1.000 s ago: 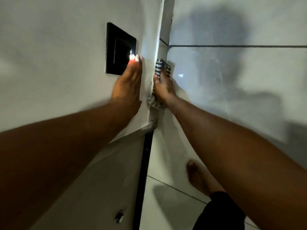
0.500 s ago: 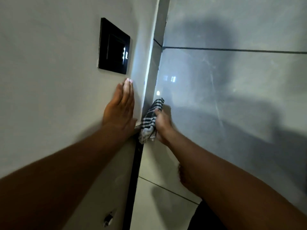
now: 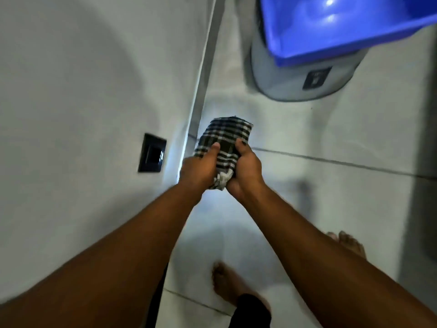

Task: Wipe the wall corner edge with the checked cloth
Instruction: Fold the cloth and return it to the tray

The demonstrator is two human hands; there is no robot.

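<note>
**Both hands grip the checked cloth beside the wall corner**

I look down along a plain pale painted wall (image 3: pixel 71 91) filling the left half of the view. Its corner edge (image 3: pixel 203 74), a bright vertical strip, runs from the top centre down toward my hands. To the right of it spreads a glossy pale tiled surface (image 3: pixel 331 143) crossed by a dark grout line. At the top right sits a shiny blue plastic tub (image 3: pixel 331 27) resting on a grey rounded container (image 3: pixel 307 79) with a small dark label. A black square wall switch plate (image 3: pixel 152 153) is set into the painted wall, left of the corner edge.

My two bare forearms reach in from the bottom. My left hand (image 3: pixel 198 170) and right hand (image 3: pixel 247 169) meet at the centre, fingers curled closed around a bunched black-and-white checked cloth (image 3: pixel 224 140). The cloth sits just right of the corner edge; I cannot tell whether it touches it. Two bare feet (image 3: pixel 224 282) show below, blurred.
</note>
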